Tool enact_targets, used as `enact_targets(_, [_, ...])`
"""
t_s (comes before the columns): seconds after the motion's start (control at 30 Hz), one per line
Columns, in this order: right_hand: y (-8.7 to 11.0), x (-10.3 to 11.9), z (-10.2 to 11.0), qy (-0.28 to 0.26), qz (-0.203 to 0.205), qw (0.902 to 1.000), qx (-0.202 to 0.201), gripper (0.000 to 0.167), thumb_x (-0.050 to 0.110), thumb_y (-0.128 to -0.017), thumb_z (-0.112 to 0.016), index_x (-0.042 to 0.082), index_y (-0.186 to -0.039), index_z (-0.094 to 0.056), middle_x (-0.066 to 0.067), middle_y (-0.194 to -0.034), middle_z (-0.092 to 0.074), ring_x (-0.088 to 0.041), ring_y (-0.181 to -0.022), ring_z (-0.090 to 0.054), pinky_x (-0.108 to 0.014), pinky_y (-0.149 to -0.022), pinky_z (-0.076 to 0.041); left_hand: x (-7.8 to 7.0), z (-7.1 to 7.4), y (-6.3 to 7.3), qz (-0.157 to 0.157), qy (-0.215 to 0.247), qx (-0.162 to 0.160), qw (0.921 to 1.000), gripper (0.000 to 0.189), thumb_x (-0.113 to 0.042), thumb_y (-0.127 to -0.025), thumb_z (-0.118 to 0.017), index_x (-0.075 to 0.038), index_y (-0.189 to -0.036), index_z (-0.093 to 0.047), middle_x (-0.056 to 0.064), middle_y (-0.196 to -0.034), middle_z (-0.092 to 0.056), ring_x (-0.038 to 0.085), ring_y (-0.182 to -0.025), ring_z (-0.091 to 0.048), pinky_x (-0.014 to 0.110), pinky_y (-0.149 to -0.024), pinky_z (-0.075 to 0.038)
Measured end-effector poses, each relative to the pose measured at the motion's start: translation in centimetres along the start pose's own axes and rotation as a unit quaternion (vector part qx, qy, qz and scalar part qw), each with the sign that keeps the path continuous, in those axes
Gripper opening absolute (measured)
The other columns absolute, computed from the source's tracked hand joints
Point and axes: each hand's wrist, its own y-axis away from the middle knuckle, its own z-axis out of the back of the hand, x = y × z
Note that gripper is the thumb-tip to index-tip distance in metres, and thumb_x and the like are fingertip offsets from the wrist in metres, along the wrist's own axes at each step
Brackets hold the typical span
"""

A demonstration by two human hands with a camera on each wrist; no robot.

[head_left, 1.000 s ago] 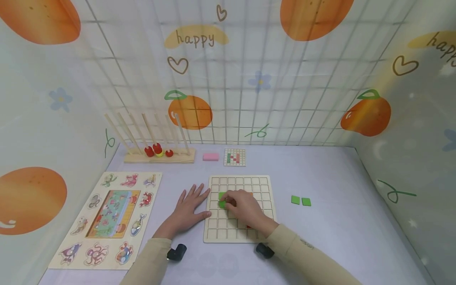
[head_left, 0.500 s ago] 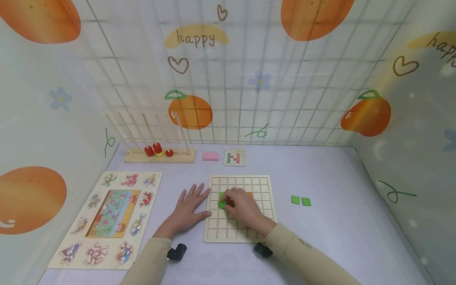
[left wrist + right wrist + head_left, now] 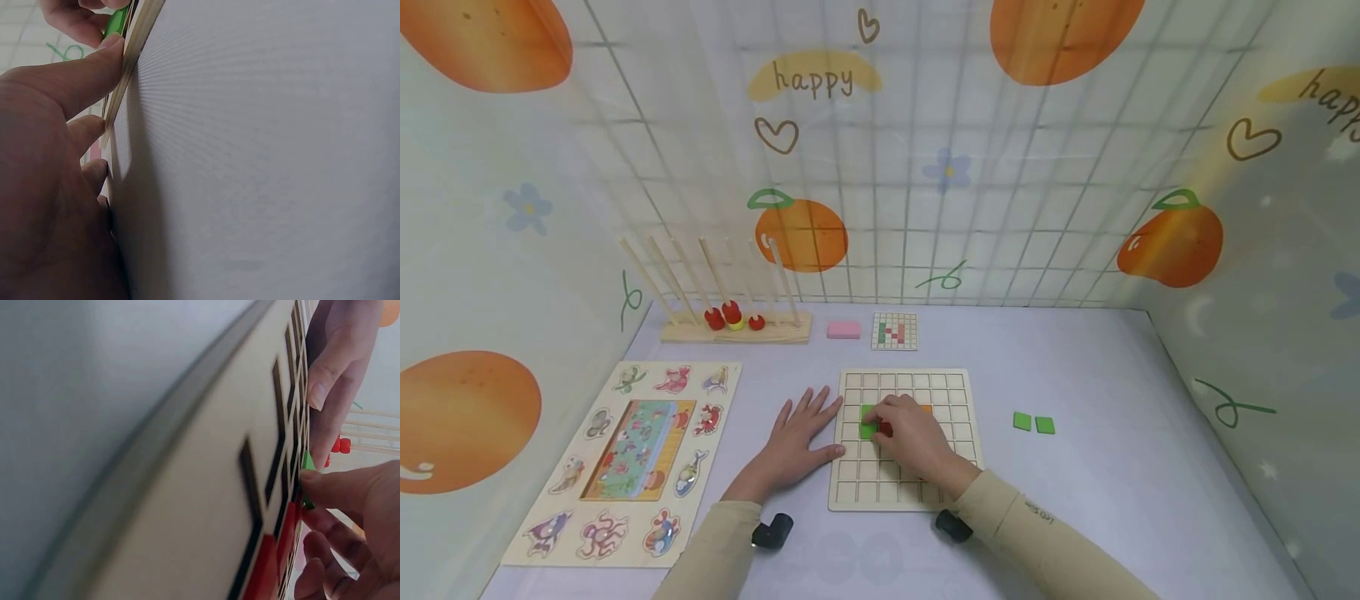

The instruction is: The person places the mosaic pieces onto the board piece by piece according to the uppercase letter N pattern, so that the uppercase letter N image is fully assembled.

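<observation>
A wooden grid board lies on the table in the head view. My right hand is over its middle, pinching a green square tile between thumb and index finger at the board's surface, as the right wrist view shows. Green fills the cell just above. A dark red tile sits partly hidden under my fingers, and an orange tile peeks out behind the knuckles. My left hand lies flat with spread fingers, thumb and fingertips touching the board's left edge. Red tiles sit in cells near the right palm.
Two loose green tiles lie right of the board. Behind it are a small pattern card and a pink block. A peg stand with beads is at back left, above an animal puzzle board.
The green tile at my right fingertips now sits more squarely with the green above it. My right hand has shifted only slightly, uncovering more dark red. The left hand stays still.
</observation>
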Motion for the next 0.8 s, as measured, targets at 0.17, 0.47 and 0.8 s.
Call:
enact_targets(0.17, [-0.05,0.03,0.17,0.005,0.005,1.0,0.002,0.021,0.019,-0.09,-0.08,0.022,-0.11,-0.079,0.007,-0.109,-0.069,-0.011,-0.093,-0.056,-0.024,-0.075,-0.053,0.01,-0.11,-0.03,-0.002,0.001,-0.008,1.0,0.08,-0.053,-0.095,-0.065,-0.021,-0.161,-0.033,0.007,-0.17,-0.017,0.033,-0.157,-0.004,0.059,-0.124,0.002])
enact_targets(0.47, [-0.03,0.03,0.3,0.0,0.007,0.9999,0.009,0.02,0.018,-0.089,-0.08,0.02,-0.109,-0.081,0.006,-0.109,-0.069,-0.012,-0.091,-0.056,-0.023,-0.073,-0.052,0.05,-0.15,-0.13,0.009,0.001,0.006,0.9999,0.081,-0.055,-0.095,-0.064,-0.024,-0.162,-0.03,0.003,-0.171,-0.012,0.029,-0.157,0.001,0.057,-0.124,0.006])
enact_targets(0.8, [0.08,0.03,0.31,0.003,0.003,0.9999,0.012,0.021,0.019,-0.09,-0.079,0.021,-0.111,-0.08,0.005,-0.111,-0.068,-0.012,-0.093,-0.057,-0.023,-0.075,-0.052,0.09,-0.13,-0.1,0.01,-0.003,0.007,0.9999,0.081,-0.056,-0.095,-0.063,-0.024,-0.162,-0.03,0.003,-0.171,-0.012,0.028,-0.157,0.001,0.056,-0.124,0.005])
